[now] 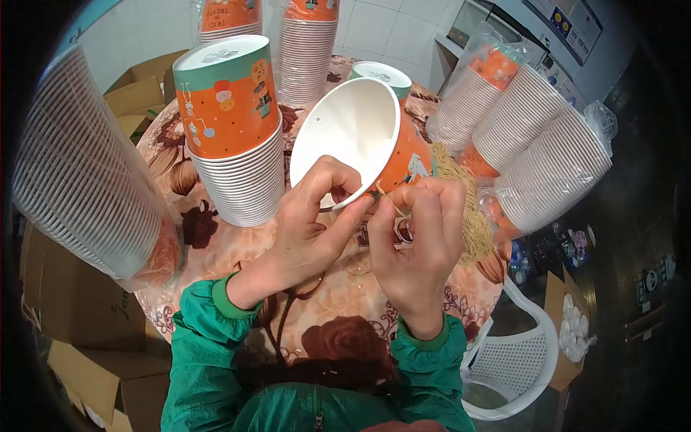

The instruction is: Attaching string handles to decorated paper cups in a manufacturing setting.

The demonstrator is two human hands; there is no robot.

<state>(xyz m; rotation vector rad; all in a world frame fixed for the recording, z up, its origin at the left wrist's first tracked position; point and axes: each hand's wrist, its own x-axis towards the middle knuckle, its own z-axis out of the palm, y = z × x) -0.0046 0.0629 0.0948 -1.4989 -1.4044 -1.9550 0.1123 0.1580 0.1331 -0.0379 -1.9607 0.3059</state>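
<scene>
Ideally, the left hand (306, 219), its grip clasping the tilted bucket (353, 137) by its rim, steadies it while the right hand (421, 248), pinching thin cord (380, 189), keeps tension gentle.

A white plastic chair (509, 363) stands at lower right — beside it, a cardboard box (556, 301) of white bundles (574, 327). Open brown cartons (79, 371) sit at lower left; behind rises a white tiled wall (374, 32).
</scene>
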